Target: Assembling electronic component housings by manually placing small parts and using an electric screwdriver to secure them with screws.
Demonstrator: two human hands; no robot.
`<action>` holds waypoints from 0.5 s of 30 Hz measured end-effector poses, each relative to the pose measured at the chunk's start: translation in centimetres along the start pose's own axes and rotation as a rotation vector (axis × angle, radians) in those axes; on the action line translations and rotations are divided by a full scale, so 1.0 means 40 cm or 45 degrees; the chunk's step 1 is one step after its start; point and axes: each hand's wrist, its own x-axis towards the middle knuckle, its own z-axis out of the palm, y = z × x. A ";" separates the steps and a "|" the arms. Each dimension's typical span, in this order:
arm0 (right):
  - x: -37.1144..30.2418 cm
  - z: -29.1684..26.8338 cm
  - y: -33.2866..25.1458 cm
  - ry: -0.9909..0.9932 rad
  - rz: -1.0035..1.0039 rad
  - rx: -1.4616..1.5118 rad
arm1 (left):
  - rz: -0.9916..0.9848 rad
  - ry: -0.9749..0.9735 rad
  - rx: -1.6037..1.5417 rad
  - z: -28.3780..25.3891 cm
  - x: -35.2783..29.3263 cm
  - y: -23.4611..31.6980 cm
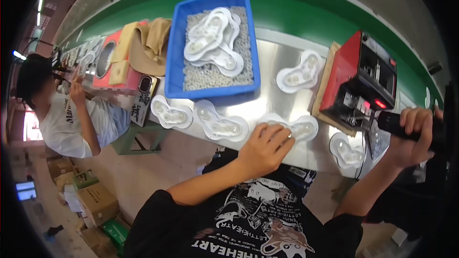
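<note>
Left hand [267, 149], head view: fingers bent over a white plastic housing [307, 127] at the near edge of the steel bench [267, 59]; can't tell if it's pinching. Right hand [415, 128] wrapped around a black electric screwdriver [389, 121], tip at front of the red-and-black screw feeder [342, 77]; contact unclear. 2 more housings [221, 120] left of left hand. Blue bin [215, 92] behind: stacked housings [208, 38] on small grey parts [201, 82].

Looks fairly bright, glares off the steel tabletop [267, 103], shines white from tube lights [41, 1] at far left, softens around the left cartons [98, 203], and bends toward black rims.
</note>
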 end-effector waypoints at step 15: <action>0.036 0.129 -0.001 0.083 -0.128 -0.072 | -0.018 -0.036 0.006 -0.007 0.006 -0.014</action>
